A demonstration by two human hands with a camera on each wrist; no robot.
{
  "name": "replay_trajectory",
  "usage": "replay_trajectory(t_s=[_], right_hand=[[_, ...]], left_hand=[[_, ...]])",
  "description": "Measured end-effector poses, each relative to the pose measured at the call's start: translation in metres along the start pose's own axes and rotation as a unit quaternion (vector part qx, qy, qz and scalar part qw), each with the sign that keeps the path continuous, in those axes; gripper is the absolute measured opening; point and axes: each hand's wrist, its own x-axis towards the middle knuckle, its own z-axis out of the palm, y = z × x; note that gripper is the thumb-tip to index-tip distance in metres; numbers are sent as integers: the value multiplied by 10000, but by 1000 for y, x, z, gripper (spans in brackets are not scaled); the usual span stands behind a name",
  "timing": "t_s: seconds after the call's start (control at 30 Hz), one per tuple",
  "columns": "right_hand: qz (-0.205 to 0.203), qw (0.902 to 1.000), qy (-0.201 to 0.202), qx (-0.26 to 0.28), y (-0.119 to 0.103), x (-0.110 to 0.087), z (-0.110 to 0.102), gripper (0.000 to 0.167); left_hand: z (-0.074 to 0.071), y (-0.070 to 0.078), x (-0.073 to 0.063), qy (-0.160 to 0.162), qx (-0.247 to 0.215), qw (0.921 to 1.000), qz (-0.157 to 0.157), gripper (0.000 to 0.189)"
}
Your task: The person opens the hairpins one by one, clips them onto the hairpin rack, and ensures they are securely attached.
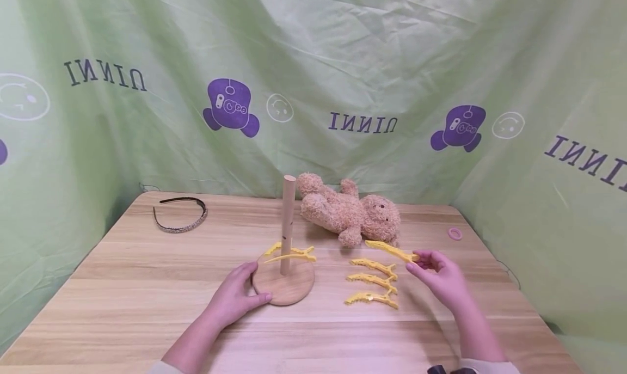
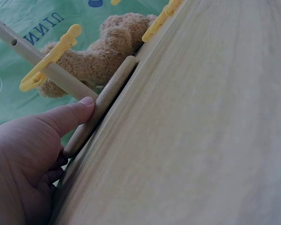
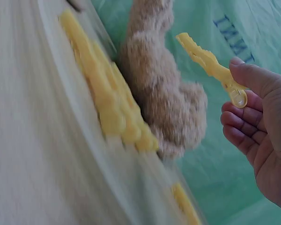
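Note:
A wooden stand, a round base with an upright dowel, is on the table. My left hand grips the base's rim at its left side, thumb toward the front, also visible in the left wrist view. A yellow alligator hair clip sits around the dowel's lower part, above the base. To the right, my right hand pinches another yellow hair clip by its tail end, raised off the table. Between stand and right hand, several yellow clips lie in a column.
A brown teddy bear lies on its side behind the clips. A dark sparkly headband is at the table's back left, a pink ring at the back right. Green printed cloth hangs around the wooden table.

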Motion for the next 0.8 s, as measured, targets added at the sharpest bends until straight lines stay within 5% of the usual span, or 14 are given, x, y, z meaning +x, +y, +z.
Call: replay_trajectory(t_s=[0.37, 0.8], right_hand=[[-1167, 9930, -158, 102, -55, 17, 49, 23], [-1499, 9831, -885, 560, -101, 36, 112, 19]], left_hand=[[1, 0, 0, 54, -26, 10000, 47, 87], [2, 0, 1, 60, -51, 10000, 19, 88]])
